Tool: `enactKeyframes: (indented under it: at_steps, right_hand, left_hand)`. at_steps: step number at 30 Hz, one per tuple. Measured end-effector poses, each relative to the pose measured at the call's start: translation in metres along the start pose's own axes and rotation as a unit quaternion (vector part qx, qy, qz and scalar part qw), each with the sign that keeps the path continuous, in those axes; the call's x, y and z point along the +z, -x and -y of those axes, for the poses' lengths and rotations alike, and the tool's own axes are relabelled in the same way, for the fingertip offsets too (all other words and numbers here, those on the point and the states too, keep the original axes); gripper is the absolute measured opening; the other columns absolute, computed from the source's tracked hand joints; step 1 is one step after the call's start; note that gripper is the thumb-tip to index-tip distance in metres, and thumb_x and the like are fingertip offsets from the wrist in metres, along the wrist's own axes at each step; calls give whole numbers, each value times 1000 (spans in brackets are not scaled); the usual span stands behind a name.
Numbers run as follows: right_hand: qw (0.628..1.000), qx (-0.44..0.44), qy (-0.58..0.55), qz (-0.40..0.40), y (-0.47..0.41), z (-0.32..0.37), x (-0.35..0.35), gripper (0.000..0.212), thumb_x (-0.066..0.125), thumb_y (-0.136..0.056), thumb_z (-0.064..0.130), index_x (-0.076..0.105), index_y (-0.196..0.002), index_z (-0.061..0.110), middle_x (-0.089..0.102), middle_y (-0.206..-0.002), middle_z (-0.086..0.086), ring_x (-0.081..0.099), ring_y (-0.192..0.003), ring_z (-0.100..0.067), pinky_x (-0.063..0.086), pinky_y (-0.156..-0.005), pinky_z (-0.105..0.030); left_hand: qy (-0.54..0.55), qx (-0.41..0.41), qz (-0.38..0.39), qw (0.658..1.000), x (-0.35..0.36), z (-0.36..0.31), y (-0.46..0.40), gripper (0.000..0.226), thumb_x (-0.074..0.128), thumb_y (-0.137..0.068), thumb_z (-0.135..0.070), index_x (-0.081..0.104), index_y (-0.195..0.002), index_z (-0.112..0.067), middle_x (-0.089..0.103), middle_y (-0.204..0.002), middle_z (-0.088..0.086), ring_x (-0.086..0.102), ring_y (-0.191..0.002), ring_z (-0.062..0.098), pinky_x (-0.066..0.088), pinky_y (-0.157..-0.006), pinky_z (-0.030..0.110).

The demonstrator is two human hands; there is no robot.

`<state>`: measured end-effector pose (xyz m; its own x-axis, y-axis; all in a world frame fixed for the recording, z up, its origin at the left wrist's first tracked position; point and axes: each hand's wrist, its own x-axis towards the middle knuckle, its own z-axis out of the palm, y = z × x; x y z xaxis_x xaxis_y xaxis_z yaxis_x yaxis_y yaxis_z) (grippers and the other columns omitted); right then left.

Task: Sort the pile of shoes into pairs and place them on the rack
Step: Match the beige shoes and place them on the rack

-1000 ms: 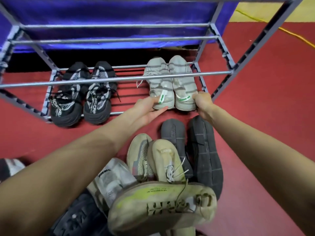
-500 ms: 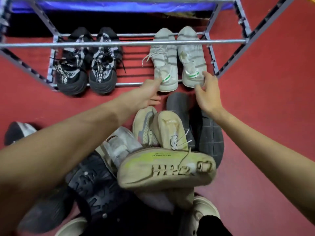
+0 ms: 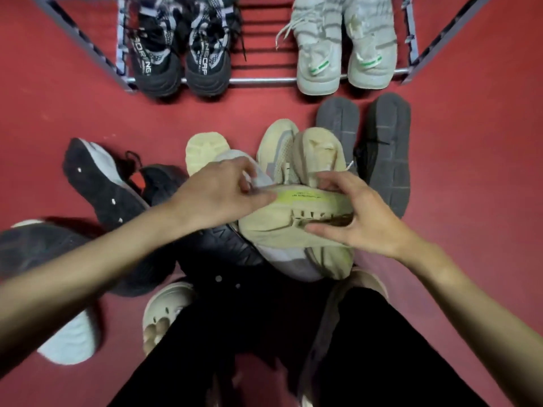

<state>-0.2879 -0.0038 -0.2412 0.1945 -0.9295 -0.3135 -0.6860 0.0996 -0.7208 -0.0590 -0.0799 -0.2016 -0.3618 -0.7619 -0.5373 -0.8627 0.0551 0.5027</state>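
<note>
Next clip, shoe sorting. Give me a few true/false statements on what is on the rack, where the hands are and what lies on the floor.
1. Two pairs stand on the rack: black sneakers and pale grey sneakers. True.
2. The right hand holds a black sneaker. False: it is on the upturned beige shoe atop the pile.
3. The left hand rests on the rack. False: it is at the pile, beside the beige shoe.
4. Two dark grey shoes lie sole-up on the red floor. True.
</note>
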Motion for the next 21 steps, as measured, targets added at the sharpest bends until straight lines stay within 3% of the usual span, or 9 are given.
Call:
enactKeyframes:
  at_steps: [2,4,7,11,14,16,18,21]
  right_hand:
    - [996,-10,72,42,1,-1,2,105,78,-51,65,38,-140,27,43,-121,4,40,-119,-12,34,-103,-26]
    - [988,-34,138,58,-1,-3,3,114,80,-47,64,33,-143,27,37,-120,0,35,-116,-14,30,-100,-23]
    - [985,-43,163,49,-6,-4,6,110,84,-50,51,33,-143,23,36,-118,-3,36,-114,-20,36,-102,-29]
    - [992,-39,116,-25,-4,-7,-2,104,81,-49,55,41,-138,21,39,-111,2,40,-108,-18,40,-101,-32]
    - [996,-22,58,-61,-5,-10,-17,104,75,-50,68,42,-138,22,41,-111,3,44,-109,-14,37,-100,-24]
    - [997,3,37,-61,-5,-12,-25,92,68,-59,71,45,-135,25,47,-110,3,49,-104,-8,38,-93,-18]
    - [998,37,19,-54,-4,-16,-30,66,59,-77,66,49,-128,25,58,-106,4,56,-96,-6,43,-84,-18]
    - [992,61,-34,-100,-1,-25,-28,38,45,-92,51,56,-95,15,60,-75,5,56,-68,-2,40,-61,-21]
  left_hand:
    - [-27,-37,14,999,3,8,-1,55,64,-70,-63,67,-92,-13,70,-86,-3,63,-85,15,51,-81,33]
    - [8,-64,55,996,5,14,-4,64,65,-67,-65,67,-80,-2,65,-71,4,60,-69,16,47,-69,31]
    - [139,-57,131,980,7,14,-5,42,72,-76,-43,71,-88,-2,72,-77,13,66,-65,16,46,-65,24]
    - [295,-32,63,953,3,7,-15,14,67,-85,-18,70,-90,-5,72,-79,4,63,-61,6,47,-53,10]
    - [339,6,27,940,-6,-2,-30,23,60,-91,-23,72,-86,-4,73,-76,9,65,-63,11,53,-56,22]
    - [333,21,-1,943,-9,-8,-44,35,57,-93,-29,71,-85,2,69,-86,23,62,-70,22,55,-66,38]
    - [325,34,-37,944,-13,-17,-56,44,56,-93,-30,66,-86,12,63,-87,16,58,-65,17,50,-66,33]
    - [312,65,-34,947,-17,-35,-73,60,57,-91,-38,58,-92,22,56,-81,15,51,-70,21,43,-66,36]
